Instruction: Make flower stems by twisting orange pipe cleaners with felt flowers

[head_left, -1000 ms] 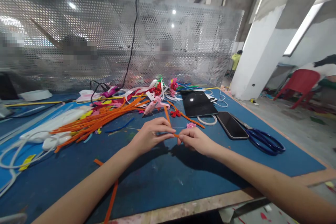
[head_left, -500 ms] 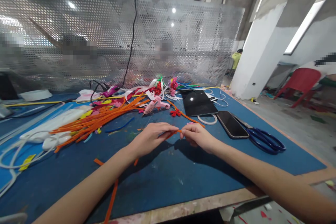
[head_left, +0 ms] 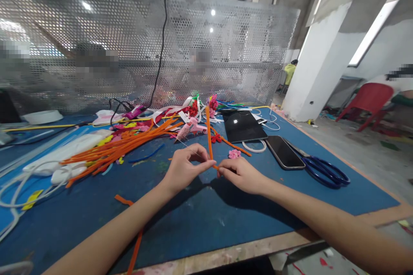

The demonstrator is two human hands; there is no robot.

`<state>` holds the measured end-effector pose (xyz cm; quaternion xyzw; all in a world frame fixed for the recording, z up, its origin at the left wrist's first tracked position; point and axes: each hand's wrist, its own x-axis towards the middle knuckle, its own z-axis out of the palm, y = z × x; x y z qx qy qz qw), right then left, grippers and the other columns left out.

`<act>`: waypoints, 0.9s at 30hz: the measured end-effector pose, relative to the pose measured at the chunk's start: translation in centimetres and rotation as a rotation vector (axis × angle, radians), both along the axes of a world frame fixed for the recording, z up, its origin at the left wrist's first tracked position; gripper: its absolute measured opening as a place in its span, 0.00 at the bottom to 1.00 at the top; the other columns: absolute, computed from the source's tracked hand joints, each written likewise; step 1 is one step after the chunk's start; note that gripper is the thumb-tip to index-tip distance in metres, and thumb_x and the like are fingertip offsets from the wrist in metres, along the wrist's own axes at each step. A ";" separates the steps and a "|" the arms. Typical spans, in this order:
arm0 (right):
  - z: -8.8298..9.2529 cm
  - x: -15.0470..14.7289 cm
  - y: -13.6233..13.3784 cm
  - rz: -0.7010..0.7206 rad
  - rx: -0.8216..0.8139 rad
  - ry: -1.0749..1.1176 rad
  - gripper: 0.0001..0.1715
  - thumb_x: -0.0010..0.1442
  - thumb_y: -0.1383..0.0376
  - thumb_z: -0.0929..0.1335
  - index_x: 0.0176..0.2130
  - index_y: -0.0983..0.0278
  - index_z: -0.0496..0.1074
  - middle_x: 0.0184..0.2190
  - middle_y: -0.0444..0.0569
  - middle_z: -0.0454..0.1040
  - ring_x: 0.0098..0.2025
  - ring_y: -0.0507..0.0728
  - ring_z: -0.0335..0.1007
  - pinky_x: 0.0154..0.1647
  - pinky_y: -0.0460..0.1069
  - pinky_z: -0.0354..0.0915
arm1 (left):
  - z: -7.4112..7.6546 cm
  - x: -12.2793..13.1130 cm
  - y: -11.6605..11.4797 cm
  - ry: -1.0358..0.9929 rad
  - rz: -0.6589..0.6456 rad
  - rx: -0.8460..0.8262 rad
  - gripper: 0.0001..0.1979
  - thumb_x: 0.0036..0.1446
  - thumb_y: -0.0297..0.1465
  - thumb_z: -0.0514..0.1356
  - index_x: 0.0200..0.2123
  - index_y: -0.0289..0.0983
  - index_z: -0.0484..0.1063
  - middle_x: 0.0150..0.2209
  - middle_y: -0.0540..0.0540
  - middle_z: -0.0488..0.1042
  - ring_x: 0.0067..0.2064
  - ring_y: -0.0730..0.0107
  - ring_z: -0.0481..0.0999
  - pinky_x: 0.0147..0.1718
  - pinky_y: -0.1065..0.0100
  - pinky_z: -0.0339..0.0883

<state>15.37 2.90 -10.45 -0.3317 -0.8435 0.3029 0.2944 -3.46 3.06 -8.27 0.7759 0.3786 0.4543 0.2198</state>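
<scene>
An orange pipe cleaner (head_left: 209, 133) is between my hands, its long part standing up and its lower end bent toward the right. My left hand (head_left: 185, 167) is closed at the bend, thumb and fingertips against the strand. The lower end is pinched in my right hand (head_left: 241, 174), whose fingertips hide the tip. Just behind my right hand lies a small pink flower (head_left: 234, 154). Farther back are a red flower shape (head_left: 215, 138) and a pink glue gun (head_left: 191, 128). Another orange strand (head_left: 136, 249) lies partly under my left forearm.
A bundle of orange pipe cleaners (head_left: 129, 146) lies at left beside a white power strip (head_left: 67, 150) and cables. To the right are a black tablet (head_left: 245, 125), a phone (head_left: 285, 152) and blue-handled scissors (head_left: 327, 172). A perforated metal screen (head_left: 193, 51) stands behind the table.
The orange strand has swung from lying along my left hand to standing upright. My left fingers have shifted and curled, and my right hand has dropped slightly, uncovering the pink flower.
</scene>
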 end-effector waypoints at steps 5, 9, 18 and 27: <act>0.0 -0.4 -0.3 0.028 -0.030 0.024 0.14 0.62 0.66 0.58 0.28 0.66 0.67 0.20 0.42 0.65 0.23 0.48 0.59 0.26 0.43 0.53 | 0.1 -0.1 -0.1 0.083 -0.100 0.097 0.04 0.51 0.30 0.62 0.27 0.35 0.75 0.26 0.48 0.75 0.29 0.73 0.74 0.29 0.75 0.67; 0.2 -0.5 -0.6 -0.024 0.044 0.038 0.13 0.62 0.68 0.58 0.30 0.66 0.69 0.22 0.42 0.66 0.24 0.48 0.60 0.26 0.42 0.53 | 0.2 -0.5 0.0 0.198 -0.137 0.220 0.05 0.53 0.30 0.61 0.32 0.36 0.76 0.29 0.47 0.77 0.32 0.72 0.75 0.34 0.73 0.67; -0.1 0.0 -0.6 -0.121 0.306 -0.075 0.12 0.60 0.70 0.59 0.27 0.66 0.68 0.23 0.45 0.68 0.25 0.49 0.61 0.28 0.44 0.53 | 0.5 0.1 -0.3 0.340 -0.056 0.039 0.08 0.56 0.31 0.57 0.30 0.36 0.76 0.32 0.48 0.77 0.35 0.70 0.75 0.38 0.72 0.66; 0.5 0.2 -0.1 -0.145 0.198 -0.002 0.13 0.58 0.71 0.59 0.28 0.66 0.70 0.21 0.43 0.66 0.23 0.48 0.59 0.26 0.43 0.52 | 0.9 -0.6 -0.1 0.497 -0.167 0.143 0.12 0.61 0.31 0.52 0.42 0.37 0.73 0.38 0.47 0.77 0.40 0.70 0.74 0.40 0.71 0.65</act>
